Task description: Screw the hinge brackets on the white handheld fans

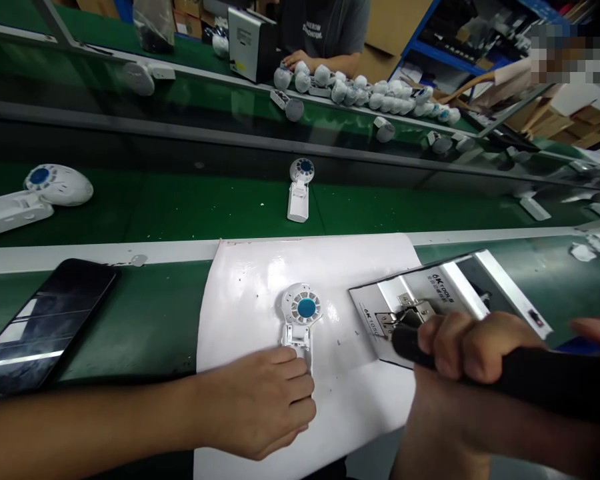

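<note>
A white device with a round, blue-centred head (301,311) lies on a white sheet (250,280). My left hand (265,403) is closed around its lower part, fingers curled over the handle. On the right, my right hand (473,343) grips a black tool (540,380) whose dark end points left, over a metal machine (437,293) marked "6K TOOLS". The tool's tip overlaps the machine's front mechanism in view; whether they touch is unclear.
A black phone (45,323) lies at the left. Behind the sheet, a green belt (180,207) carries another white device (300,190) and a larger-looking one (55,185). Across the line, a person (325,30) sits behind several white units (370,93).
</note>
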